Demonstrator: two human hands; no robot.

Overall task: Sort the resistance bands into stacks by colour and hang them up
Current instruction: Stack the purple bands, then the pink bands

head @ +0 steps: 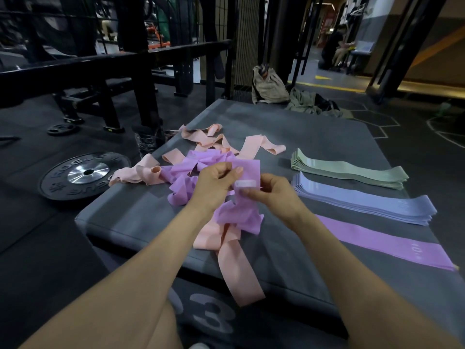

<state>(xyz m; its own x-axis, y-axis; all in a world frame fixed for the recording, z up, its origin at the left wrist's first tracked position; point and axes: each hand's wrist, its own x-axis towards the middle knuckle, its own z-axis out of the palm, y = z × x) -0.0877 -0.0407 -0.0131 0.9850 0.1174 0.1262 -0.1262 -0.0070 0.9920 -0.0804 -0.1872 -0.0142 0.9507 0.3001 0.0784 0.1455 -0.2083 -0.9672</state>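
the left hand (216, 183) and the right hand (273, 191) both pinch one purple band (241, 195) and hold it up over the messy pile of pink and purple bands (201, 157) on the grey mat (141, 217). beside it, to the right, lie a green stack (352, 171), a blue stack (364, 202) and a flat purple band (385, 243)

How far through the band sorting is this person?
Done: green stack and blue stack lie flat. Purple stack barely started. In hand: both hands, left and right, hold a purple band. Left: the mixed pile, all pink bands, all hanging.
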